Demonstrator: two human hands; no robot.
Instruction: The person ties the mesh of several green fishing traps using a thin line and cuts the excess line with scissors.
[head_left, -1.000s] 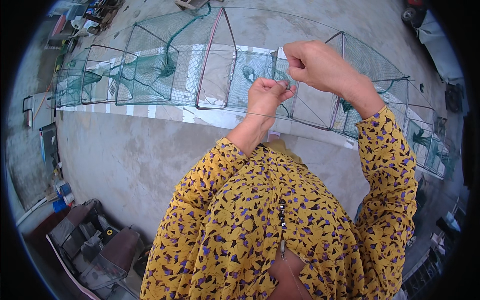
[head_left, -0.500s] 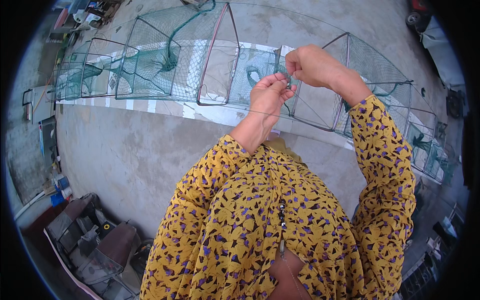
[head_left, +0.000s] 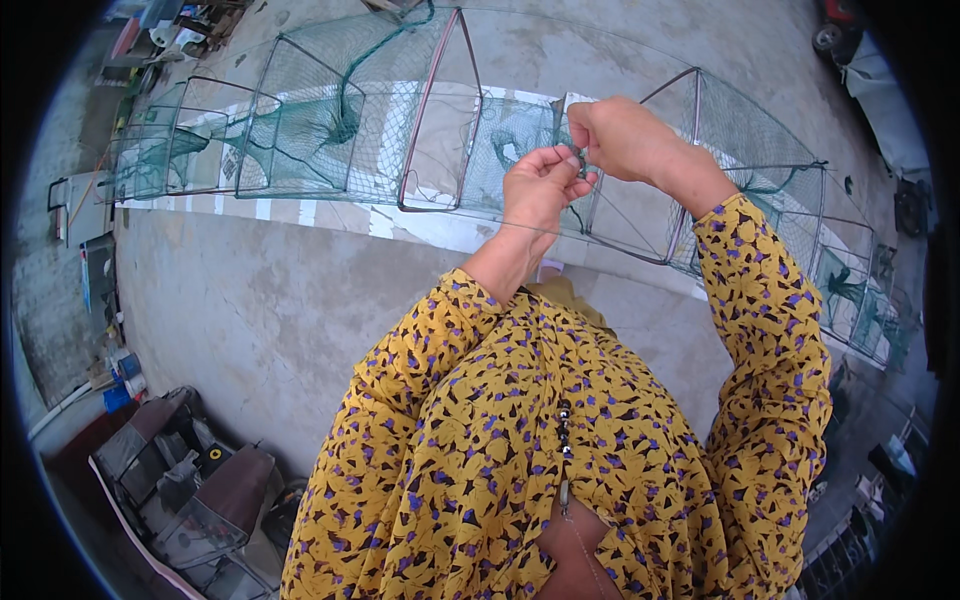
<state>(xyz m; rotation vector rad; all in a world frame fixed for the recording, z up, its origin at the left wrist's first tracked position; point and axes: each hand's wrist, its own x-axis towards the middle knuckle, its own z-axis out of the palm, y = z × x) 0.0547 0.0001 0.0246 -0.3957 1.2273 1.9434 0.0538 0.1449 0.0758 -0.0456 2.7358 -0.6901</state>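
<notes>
We see the concrete floor (head_left: 250, 290), with the long green net (head_left: 340, 125) stretched above it from left to right, held open by frames (head_left: 432, 105). Our right hand (head_left: 635, 140) curls just beside the left at the net's middle; we cannot tell what its fingers hold. Our left hand (head_left: 537, 195) pinches a bit of the net, thumb and fingers narrow.

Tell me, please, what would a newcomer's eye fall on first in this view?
First comes the long green net on its angular frames, stretching across the upper part of the view. Near its middle, the left hand appears to pinch some mesh, with the right hand close beside it, its grip partly hidden. The bright yellow patterned garment fills the lower centre.
</notes>
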